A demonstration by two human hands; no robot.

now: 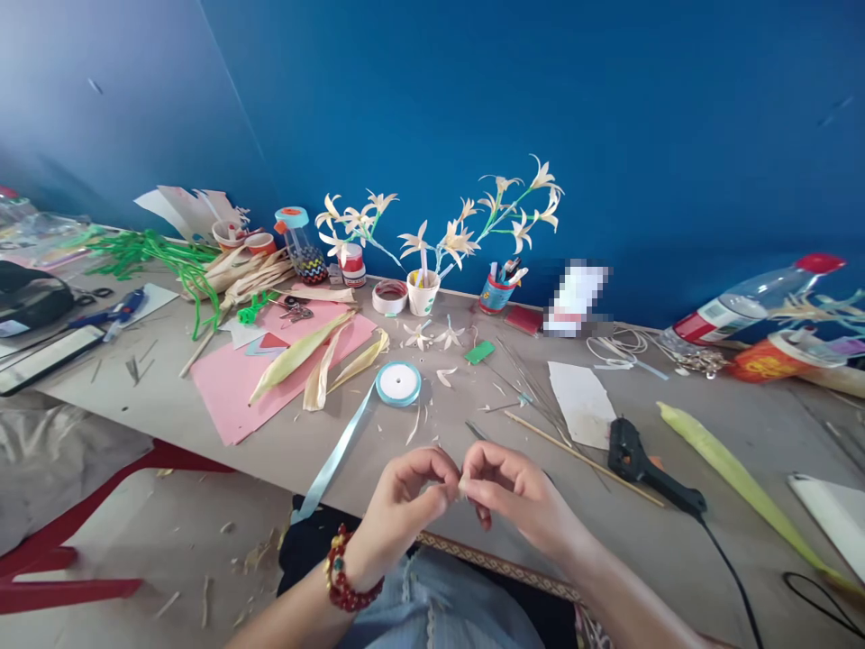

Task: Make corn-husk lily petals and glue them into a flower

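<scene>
my left hand and my right hand meet at the near edge of the bench, fingertips pinched together on a small pale strip. both hands are closed in a pinch on it. the piece lies directly between the two hands, neither one nearer than the other. so little of it shows past the fingertips that i cannot tell its long axis or which way it points. a red bead bracelet sits on my left wrist.

just beyond the hands, towards the wall, a roll of light blue ribbon lies flat on the bench. its loose tail runs from the roll down and to the left, past my left hand, and over the bench edge. to the right of my right hand a black glue gun lies with its nozzle end up and left, its cord trailing off to the lower right. a thin wooden stick lies between the gun and my right hand, slanting the same way. farther left, long pale husks rest on a pink sheet. at the back, a white cup holds stems of cream paper-like flowers.
</scene>
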